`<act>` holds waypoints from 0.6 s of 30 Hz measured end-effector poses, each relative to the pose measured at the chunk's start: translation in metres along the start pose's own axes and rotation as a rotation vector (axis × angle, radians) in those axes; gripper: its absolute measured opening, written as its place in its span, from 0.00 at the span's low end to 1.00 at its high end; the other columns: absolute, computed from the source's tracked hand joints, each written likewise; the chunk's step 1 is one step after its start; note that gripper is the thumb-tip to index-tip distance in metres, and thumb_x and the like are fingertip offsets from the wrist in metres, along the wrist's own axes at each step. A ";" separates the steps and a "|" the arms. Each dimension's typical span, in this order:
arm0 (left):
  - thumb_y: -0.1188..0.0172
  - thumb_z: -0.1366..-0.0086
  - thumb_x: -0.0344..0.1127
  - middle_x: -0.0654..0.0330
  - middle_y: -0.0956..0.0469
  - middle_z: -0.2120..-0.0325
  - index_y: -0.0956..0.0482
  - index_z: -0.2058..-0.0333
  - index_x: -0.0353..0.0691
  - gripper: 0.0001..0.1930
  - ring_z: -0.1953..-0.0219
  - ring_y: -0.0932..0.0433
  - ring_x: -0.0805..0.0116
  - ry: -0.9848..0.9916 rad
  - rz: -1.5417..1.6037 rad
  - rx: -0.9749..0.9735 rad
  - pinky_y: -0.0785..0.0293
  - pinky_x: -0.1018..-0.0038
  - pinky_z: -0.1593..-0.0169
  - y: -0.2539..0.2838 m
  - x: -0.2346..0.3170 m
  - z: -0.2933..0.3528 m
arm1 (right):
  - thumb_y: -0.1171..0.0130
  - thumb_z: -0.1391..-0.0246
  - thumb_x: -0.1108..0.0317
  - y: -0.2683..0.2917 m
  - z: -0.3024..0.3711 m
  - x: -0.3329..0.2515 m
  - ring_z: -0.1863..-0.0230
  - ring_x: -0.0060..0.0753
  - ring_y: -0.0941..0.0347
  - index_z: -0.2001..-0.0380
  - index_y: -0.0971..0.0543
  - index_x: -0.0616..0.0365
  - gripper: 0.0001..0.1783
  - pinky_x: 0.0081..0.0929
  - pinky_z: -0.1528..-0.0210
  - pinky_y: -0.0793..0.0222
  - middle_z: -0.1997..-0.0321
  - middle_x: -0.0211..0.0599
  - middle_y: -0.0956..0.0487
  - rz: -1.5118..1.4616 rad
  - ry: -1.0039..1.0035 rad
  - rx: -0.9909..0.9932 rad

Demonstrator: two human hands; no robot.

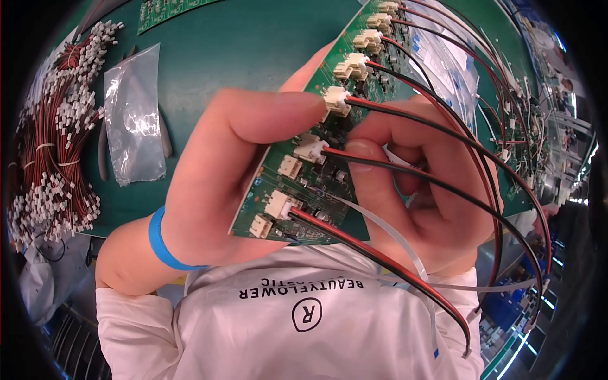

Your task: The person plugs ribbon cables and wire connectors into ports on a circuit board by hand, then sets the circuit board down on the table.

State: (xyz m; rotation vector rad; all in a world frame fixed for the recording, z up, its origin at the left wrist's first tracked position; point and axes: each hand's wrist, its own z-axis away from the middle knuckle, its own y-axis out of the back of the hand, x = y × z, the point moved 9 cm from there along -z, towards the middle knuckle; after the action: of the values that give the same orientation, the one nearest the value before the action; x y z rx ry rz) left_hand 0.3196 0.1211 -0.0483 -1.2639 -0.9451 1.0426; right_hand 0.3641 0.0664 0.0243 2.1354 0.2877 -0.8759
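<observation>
- A person's left hand [221, 183] gripped a green circuit board [329, 126] by its near edge, thumb pressed beside a white connector [335, 100].
- The right hand [418, 190] pinched a red-and-black wire lead [405, 166] between thumb and forefinger, its plug seated at or entering a white socket [311, 151] just left of those fingers [364, 155].
- By appearances the job was well along: most sockets up the board's edge carried leads, while at least two near the left palm [289, 166] [260, 225] sat empty.
- Far left of the hands, a heap of unused wire leads [54, 133] lay on the green bench [221, 44].
- A clear plastic bag [133, 114], unlabelled, lay between heap and left hand.
- A blue wristband [161, 244] circled the left wrist.
</observation>
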 end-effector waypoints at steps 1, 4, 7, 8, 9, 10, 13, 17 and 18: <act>0.48 0.40 0.36 0.44 0.36 0.48 0.49 0.44 0.34 0.28 0.49 0.31 0.55 0.003 0.000 -0.001 0.34 0.64 0.46 0.000 0.001 -0.003 | 0.41 0.57 0.84 -0.001 0.001 -0.001 0.81 0.10 0.39 0.70 0.26 0.68 0.08 0.07 0.84 0.50 0.74 0.34 0.27 0.003 -0.001 0.000; 0.48 0.40 0.35 0.44 0.36 0.48 0.50 0.44 0.34 0.29 0.49 0.31 0.55 0.004 -0.001 0.000 0.34 0.64 0.46 -0.001 0.000 -0.003 | 0.42 0.56 0.85 0.001 0.004 0.006 0.80 0.09 0.39 0.71 0.27 0.69 0.07 0.06 0.83 0.49 0.72 0.34 0.27 -0.108 -0.130 0.031; 0.47 0.40 0.35 0.43 0.36 0.48 0.50 0.44 0.34 0.29 0.49 0.31 0.55 0.007 -0.002 0.003 0.34 0.64 0.46 -0.001 -0.002 0.000 | 0.41 0.56 0.85 -0.001 0.003 0.006 0.76 0.11 0.32 0.70 0.26 0.70 0.08 0.06 0.80 0.42 0.70 0.35 0.26 -0.093 -0.167 -0.052; 0.47 0.40 0.34 0.43 0.37 0.48 0.51 0.44 0.34 0.29 0.49 0.31 0.55 0.009 -0.002 0.003 0.34 0.64 0.46 -0.002 -0.004 -0.003 | 0.41 0.56 0.85 -0.001 0.004 0.006 0.76 0.11 0.32 0.70 0.26 0.70 0.08 0.06 0.80 0.42 0.70 0.35 0.26 -0.093 -0.168 -0.051; 0.47 0.40 0.34 0.43 0.37 0.48 0.51 0.44 0.34 0.30 0.49 0.31 0.55 0.010 -0.003 0.004 0.34 0.64 0.46 -0.002 -0.004 -0.004 | 0.41 0.57 0.85 -0.001 0.003 0.005 0.74 0.14 0.29 0.69 0.26 0.71 0.08 0.06 0.79 0.39 0.69 0.36 0.25 -0.056 -0.162 -0.065; 0.46 0.40 0.34 0.43 0.37 0.48 0.51 0.44 0.34 0.30 0.49 0.31 0.55 0.011 -0.004 0.005 0.34 0.64 0.46 -0.001 -0.002 -0.005 | 0.41 0.57 0.85 -0.002 0.003 0.004 0.72 0.16 0.27 0.69 0.26 0.72 0.08 0.07 0.77 0.36 0.68 0.36 0.25 -0.019 -0.157 -0.078; 0.46 0.40 0.34 0.43 0.37 0.48 0.51 0.44 0.34 0.30 0.49 0.31 0.55 0.017 -0.007 0.005 0.33 0.64 0.46 0.000 -0.001 -0.005 | 0.41 0.57 0.85 -0.004 0.005 0.007 0.69 0.20 0.25 0.70 0.25 0.72 0.08 0.09 0.75 0.31 0.67 0.38 0.24 -0.023 -0.103 0.003; 0.45 0.40 0.33 0.42 0.37 0.48 0.52 0.44 0.34 0.31 0.49 0.31 0.54 0.026 -0.012 -0.002 0.33 0.64 0.46 -0.002 -0.001 -0.005 | 0.41 0.57 0.85 -0.005 0.006 0.011 0.69 0.21 0.25 0.70 0.24 0.72 0.07 0.11 0.75 0.30 0.67 0.38 0.25 -0.048 -0.190 0.007; 0.45 0.41 0.33 0.42 0.37 0.48 0.52 0.44 0.34 0.31 0.49 0.31 0.54 0.026 -0.013 -0.003 0.33 0.64 0.46 -0.002 -0.001 -0.004 | 0.41 0.57 0.85 -0.005 0.006 0.008 0.69 0.20 0.25 0.70 0.24 0.71 0.08 0.11 0.75 0.30 0.67 0.37 0.25 -0.032 -0.132 0.018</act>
State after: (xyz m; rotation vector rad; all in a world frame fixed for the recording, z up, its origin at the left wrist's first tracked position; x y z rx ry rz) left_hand 0.3234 0.1186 -0.0470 -1.2694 -0.9343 1.0123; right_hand 0.3645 0.0646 0.0126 2.0836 0.2479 -1.0370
